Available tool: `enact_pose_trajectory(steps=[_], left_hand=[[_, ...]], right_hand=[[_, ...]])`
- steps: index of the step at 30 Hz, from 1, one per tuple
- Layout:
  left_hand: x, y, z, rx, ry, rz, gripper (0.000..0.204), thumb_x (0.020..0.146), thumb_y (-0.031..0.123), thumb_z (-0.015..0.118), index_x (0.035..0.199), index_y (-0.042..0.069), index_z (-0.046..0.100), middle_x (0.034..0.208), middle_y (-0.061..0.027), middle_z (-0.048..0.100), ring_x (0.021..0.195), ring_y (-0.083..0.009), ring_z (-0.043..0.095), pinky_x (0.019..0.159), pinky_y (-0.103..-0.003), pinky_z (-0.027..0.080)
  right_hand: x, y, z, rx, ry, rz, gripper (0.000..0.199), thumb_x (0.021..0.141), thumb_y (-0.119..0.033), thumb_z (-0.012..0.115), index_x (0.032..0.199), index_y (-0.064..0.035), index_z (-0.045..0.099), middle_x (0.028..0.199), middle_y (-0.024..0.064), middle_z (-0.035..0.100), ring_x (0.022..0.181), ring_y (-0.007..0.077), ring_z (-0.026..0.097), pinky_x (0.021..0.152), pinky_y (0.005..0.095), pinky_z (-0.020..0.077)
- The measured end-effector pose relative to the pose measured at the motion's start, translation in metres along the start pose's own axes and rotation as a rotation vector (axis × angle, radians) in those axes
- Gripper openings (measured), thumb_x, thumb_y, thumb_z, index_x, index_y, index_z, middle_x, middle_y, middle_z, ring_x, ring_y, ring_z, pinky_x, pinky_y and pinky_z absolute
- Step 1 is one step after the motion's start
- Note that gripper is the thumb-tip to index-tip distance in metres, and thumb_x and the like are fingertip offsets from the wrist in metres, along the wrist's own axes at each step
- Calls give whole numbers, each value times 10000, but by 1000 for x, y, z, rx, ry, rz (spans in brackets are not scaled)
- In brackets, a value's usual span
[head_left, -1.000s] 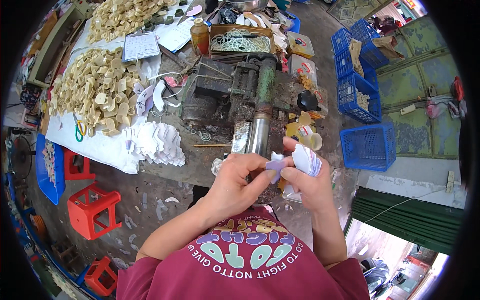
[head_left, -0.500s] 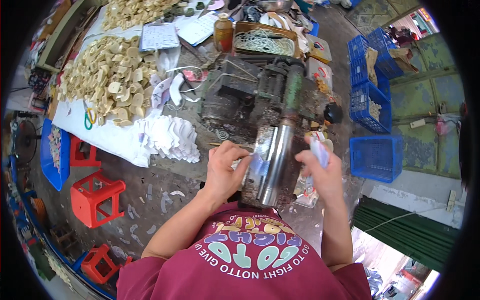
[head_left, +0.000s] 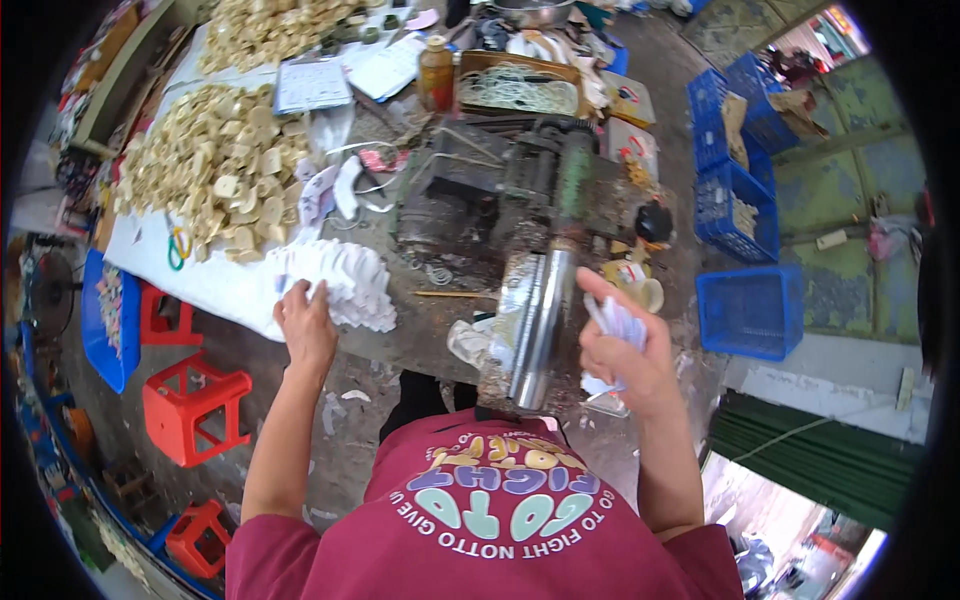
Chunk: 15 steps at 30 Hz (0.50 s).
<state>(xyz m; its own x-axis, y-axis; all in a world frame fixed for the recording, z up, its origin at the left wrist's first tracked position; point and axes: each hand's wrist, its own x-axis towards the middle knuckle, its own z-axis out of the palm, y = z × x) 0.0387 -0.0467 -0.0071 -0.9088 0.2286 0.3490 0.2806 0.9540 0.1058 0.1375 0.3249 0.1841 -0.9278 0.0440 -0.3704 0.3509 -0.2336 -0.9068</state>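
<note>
In the head view, we are looking down at our two bare hands over a messy work table [head_left: 415, 335]. With our right hand [head_left: 632, 350] we are holding a small bunch of white and light purple slips [head_left: 624, 324], and our fingers are curling around them while the pointing finger is sticking up. That hand is being just to the right of a shiny metal roller [head_left: 543, 325], which is poking out of a dark, dirty machine [head_left: 480, 190] toward us. Our left hand [head_left: 307, 328] is resting at the near edge of a big white stack [head_left: 350, 280] on the left part of the table. Its fingers are bending and standing a bit apart, but we are not able to tell if they are pinching a piece. Behind the stack, we are seeing a heap of tan pieces [head_left: 215, 170], and scissors [head_left: 177, 250] with green and orange handles are lying on the white sheet [head_left: 150, 265]. Between our hands, a thin stick [head_left: 455, 294] is lying near the machine, and a crumpled white bundle [head_left: 467, 343] is sitting just left of the roller. Farther back, a bottle [head_left: 436, 78] is standing beside a box [head_left: 572, 76] of pale strings.
</note>
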Motion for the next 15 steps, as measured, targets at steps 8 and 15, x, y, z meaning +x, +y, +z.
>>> enact_pose_trajectory(steps=[8, 15], left_hand=[[54, 183, -139, -1562, -586, -203, 73, 790, 85, 710, 828, 24, 693, 813, -48, 628, 810, -125, 575, 763, -286, 451], [65, 207, -153, -2064, -880, -351, 116, 911, 83, 623, 919, -25, 665, 886, -48, 667, 793, -74, 584, 738, -234, 473]], right_hand=[[-1, 1, 24, -301, -100, -163, 643, 740, 27, 645, 1361, -16, 486, 856, -28, 603, 724, 19, 511, 647, 187, 425], [-12, -5, 15, -142, -305, -97, 710, 739, -80, 778, 1378, -31, 473, 990, 0, 640, 860, 38, 546, 764, 203, 446]])
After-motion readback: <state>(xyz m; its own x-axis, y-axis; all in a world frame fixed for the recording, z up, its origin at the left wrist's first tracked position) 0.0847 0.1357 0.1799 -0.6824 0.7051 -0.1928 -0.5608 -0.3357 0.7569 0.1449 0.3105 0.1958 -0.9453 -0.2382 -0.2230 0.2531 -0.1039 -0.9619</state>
